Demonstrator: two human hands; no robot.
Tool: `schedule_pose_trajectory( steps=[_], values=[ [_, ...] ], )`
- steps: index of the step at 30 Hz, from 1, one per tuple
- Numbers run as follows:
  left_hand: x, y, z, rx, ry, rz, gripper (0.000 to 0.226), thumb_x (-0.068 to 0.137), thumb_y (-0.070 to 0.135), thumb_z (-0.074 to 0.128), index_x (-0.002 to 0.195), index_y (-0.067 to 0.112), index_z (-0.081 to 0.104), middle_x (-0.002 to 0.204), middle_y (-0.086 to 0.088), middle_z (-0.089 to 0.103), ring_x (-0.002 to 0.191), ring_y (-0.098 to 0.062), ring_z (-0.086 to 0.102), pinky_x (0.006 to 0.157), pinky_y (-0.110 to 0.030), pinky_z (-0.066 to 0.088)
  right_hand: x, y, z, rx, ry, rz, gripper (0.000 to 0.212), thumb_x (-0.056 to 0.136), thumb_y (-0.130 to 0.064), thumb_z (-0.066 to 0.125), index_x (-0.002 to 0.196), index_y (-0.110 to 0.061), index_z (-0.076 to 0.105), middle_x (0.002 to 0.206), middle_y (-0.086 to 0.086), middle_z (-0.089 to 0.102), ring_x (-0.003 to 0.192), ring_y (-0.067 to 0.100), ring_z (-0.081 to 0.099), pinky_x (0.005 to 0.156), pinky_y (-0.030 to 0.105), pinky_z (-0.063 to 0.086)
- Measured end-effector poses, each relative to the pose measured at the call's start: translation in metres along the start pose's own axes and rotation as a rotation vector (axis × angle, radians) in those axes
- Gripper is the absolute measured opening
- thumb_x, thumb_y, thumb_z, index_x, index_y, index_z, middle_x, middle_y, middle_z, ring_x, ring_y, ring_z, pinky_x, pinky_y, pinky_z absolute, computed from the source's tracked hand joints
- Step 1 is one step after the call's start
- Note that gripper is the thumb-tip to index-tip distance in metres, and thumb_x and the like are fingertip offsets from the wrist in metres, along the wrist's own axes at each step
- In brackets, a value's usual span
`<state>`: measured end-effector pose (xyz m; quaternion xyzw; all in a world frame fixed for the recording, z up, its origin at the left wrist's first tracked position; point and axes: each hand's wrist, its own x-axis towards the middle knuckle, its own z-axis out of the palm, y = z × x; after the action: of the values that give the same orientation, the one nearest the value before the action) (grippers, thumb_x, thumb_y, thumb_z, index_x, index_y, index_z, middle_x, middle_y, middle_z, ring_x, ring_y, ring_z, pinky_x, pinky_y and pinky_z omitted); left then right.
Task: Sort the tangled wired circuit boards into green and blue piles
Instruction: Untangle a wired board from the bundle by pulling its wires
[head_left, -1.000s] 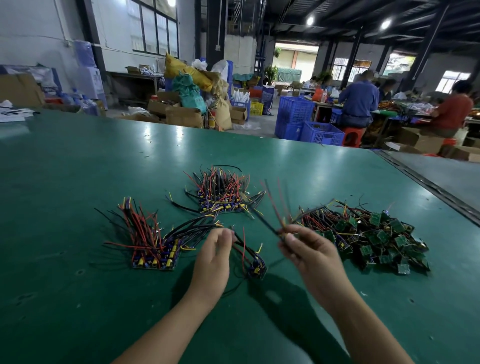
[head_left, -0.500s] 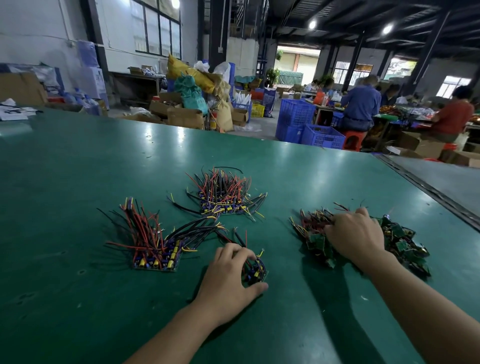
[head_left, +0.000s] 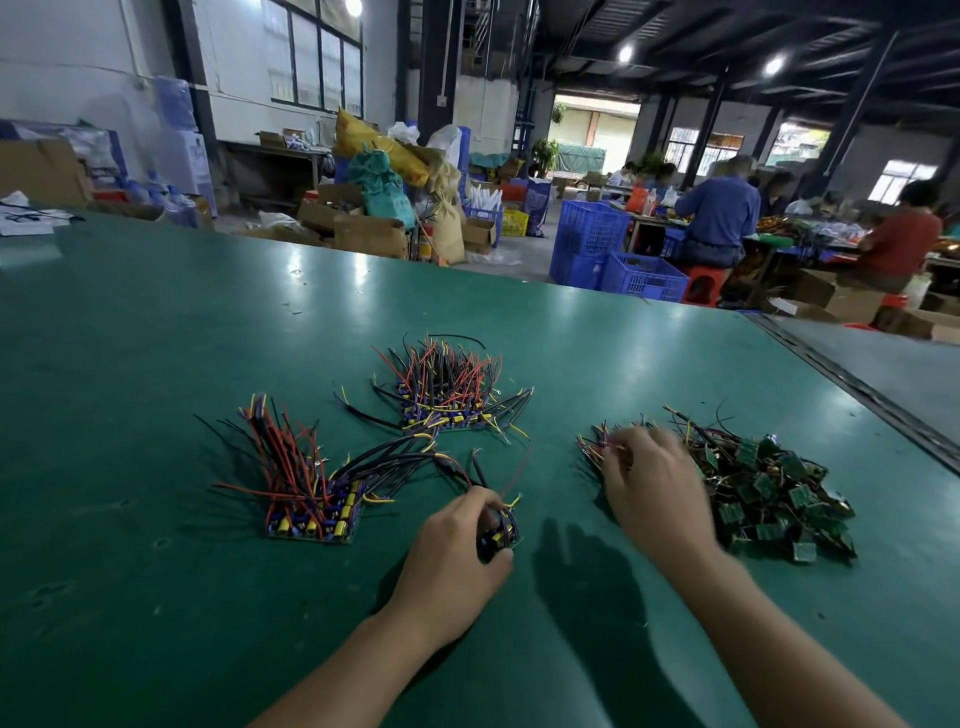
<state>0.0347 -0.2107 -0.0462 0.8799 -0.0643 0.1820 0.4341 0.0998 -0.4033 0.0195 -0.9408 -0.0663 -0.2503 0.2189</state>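
My left hand curls round a small blue board on the tabletop, just right of the near blue pile. The far blue pile lies beyond. My right hand, blurred, lies over the green pile; I cannot tell its grip. The blue crates behind hide their contents.

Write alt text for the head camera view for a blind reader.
A person's left hand grips a small wired blue board while the right hand rests on a pile of green boards. Two blue-board bundles lie nearby on the green table.
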Motion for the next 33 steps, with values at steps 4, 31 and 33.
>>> schedule_pose_trajectory(
  steps=[4, 31, 33],
  values=[
    [0.001, 0.005, -0.003, -0.126, 0.115, 0.006, 0.042, 0.07, 0.008, 0.078, 0.103, 0.026, 0.058, 0.086, 0.009, 0.064, 0.081, -0.003, 0.061, 0.078, -0.016, 0.048, -0.041, -0.03, 0.028, 0.707, -0.405, 0.415, 0.014, 0.094, -0.02, 0.06, 0.094, -0.009, 0.069, 0.071, 0.008, 0.068, 0.051, 0.019, 0.06, 0.054, 0.031, 0.051],
    [-0.005, 0.015, -0.01, -0.192, 0.182, 0.019, 0.042, 0.076, -0.003, 0.072, 0.094, 0.031, 0.056, 0.089, 0.013, 0.067, 0.089, 0.002, 0.062, 0.078, -0.014, 0.047, -0.07, -0.029, 0.048, 1.061, -0.358, 0.277, 0.03, 0.086, 0.002, 0.064, 0.067, -0.02, 0.067, 0.068, 0.002, 0.068, 0.063, 0.015, 0.068, 0.061, 0.028, 0.057],
    [-0.005, 0.015, -0.009, -0.143, 0.224, 0.041, 0.04, 0.076, -0.002, 0.073, 0.091, 0.028, 0.054, 0.091, 0.011, 0.064, 0.089, -0.002, 0.061, 0.081, -0.019, 0.048, -0.071, -0.031, 0.049, 1.02, -0.338, 0.256, 0.028, 0.084, 0.006, 0.061, 0.067, -0.016, 0.064, 0.069, 0.0, 0.067, 0.063, 0.015, 0.068, 0.061, 0.029, 0.058]
  ],
)
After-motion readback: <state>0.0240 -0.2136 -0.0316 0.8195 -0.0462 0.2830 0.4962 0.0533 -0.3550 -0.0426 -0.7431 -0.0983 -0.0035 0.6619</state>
